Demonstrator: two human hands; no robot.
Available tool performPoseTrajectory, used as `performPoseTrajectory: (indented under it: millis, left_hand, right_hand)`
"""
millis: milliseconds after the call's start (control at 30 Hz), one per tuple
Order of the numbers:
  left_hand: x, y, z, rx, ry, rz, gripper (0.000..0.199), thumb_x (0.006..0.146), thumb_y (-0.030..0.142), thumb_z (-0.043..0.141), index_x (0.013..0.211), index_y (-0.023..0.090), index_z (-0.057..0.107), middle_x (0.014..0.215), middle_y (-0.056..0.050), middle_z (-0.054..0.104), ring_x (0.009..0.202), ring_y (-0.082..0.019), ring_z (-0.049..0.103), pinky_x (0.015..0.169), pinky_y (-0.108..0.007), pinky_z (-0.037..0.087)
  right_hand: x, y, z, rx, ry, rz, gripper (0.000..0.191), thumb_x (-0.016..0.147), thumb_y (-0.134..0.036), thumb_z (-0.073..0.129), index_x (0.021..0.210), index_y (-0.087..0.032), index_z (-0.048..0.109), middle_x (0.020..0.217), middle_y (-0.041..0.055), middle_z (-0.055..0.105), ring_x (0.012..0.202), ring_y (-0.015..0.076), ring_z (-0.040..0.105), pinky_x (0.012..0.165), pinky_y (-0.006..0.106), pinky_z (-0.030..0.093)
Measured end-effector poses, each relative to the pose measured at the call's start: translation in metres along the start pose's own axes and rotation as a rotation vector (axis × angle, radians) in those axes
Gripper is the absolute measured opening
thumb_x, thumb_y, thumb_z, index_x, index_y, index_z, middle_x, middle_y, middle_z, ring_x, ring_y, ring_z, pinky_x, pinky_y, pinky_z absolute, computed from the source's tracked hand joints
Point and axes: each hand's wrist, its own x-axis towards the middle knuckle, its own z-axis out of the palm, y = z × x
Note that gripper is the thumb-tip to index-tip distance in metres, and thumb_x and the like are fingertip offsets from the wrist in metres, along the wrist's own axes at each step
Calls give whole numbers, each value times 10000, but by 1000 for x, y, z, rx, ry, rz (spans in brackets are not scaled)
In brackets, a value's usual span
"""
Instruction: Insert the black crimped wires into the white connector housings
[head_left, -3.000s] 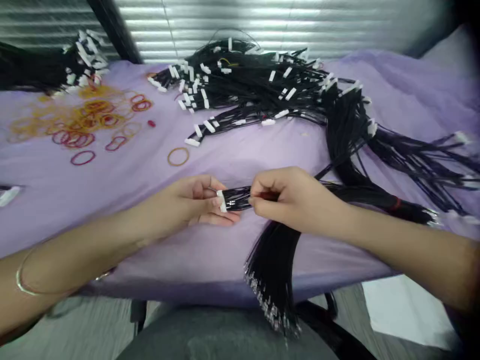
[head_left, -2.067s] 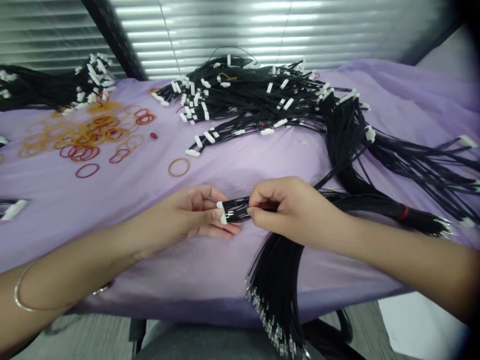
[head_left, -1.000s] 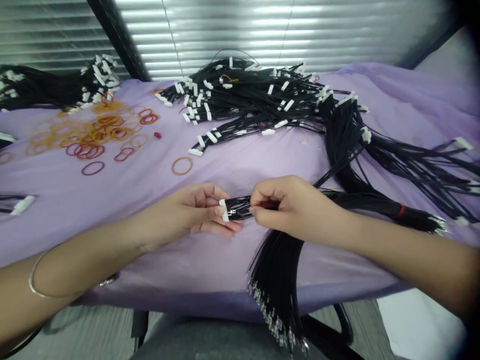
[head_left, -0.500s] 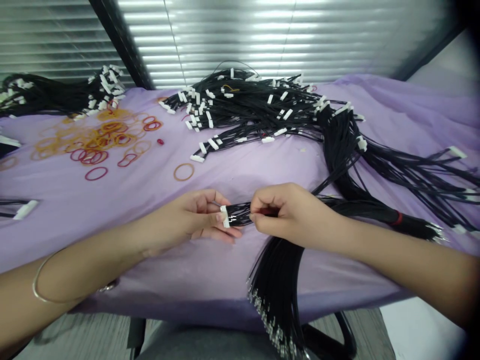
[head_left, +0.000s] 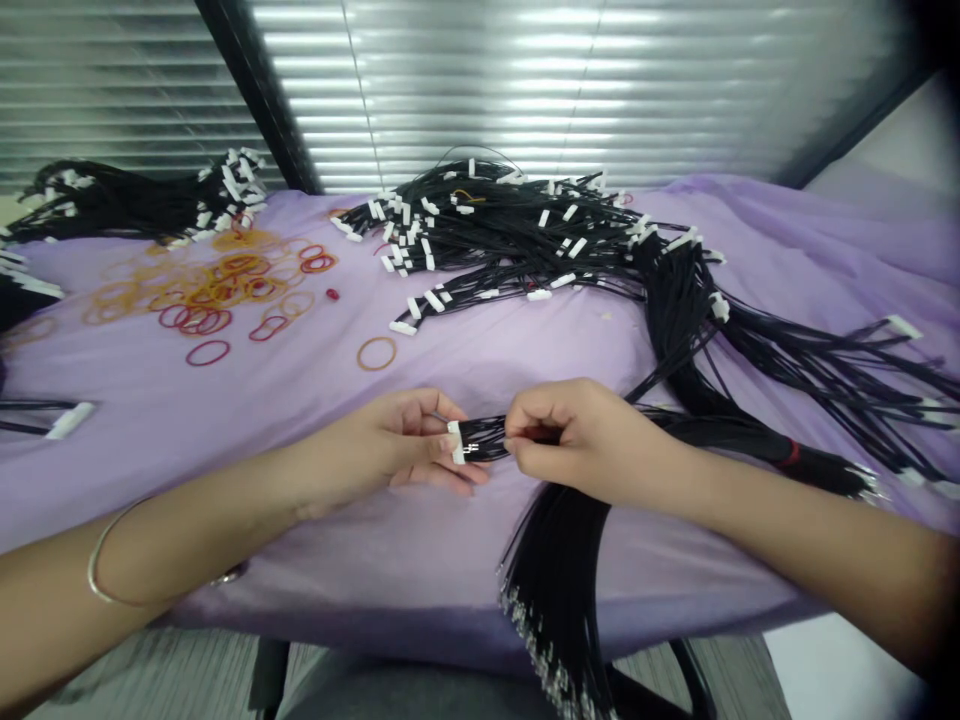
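Cloth [head_left: 292, 405] in purple spreads across the frame, and over it, at upper centre, sprawls a big pile of black wires [head_left: 517, 230] with white ends. A loose bundle [head_left: 562, 570] with metal tips hangs over the cloth's front edge at lower centre right. Near the middle of the frame are both bare hands: the right hand [head_left: 566, 440] has its thumb and forefinger closed to a narrow pinch on thin wires [head_left: 484, 430], the other fingers curled in; how many strands it grips I cannot tell. The left hand [head_left: 416, 445], left of centre, holds a white plug [head_left: 456, 443] by its thumb and fingers, the lower fingers loosely spread beneath. The plug sits just below the frame's centre, its long axis running nearly up and down, top leaning slightly left, its wire side facing right. From it the thin wires run almost level toward the right hand. Small bright metal tips [head_left: 471, 448] show beside the plug, on its right.
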Motion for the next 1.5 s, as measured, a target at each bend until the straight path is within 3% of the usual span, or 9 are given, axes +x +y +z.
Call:
performPoseTrajectory:
  millis: [800,1100,1333,1500]
  left_hand:
    - [1,-1,-1,49,-8,14,185,824,128,657,917,143,497,823,-60,722,833,-167,707,762,-286,572]
    - [3,-1,0,91,37,-4,130,851,104,621,899,135,504,816,-38,719,803,-144,712,785,-284,583]
    - [4,-2,6,113,102,-23,127,852,69,596,898,128,494,792,-35,714,770,-136,712,780,-284,580]
    - [4,-3,8,109,122,5,122,843,58,595,892,120,502,785,-32,709,767,-135,711,768,-271,578]
  right_hand:
    - [0,2,8,-76,71,-36,97,743,-140,532,671,-144,597,590,-41,534,541,54,450,512,186,330]
    - [8,3,9,-83,23,-68,146,781,-130,525,671,-144,620,588,-46,565,532,45,459,506,175,324]
    - [9,4,14,-2,17,1,148,813,-170,522,711,-134,623,589,-32,581,497,51,488,484,181,336]
    - [14,2,12,-47,48,-99,175,835,-175,523,702,-122,623,586,-26,582,511,52,490,518,189,353]
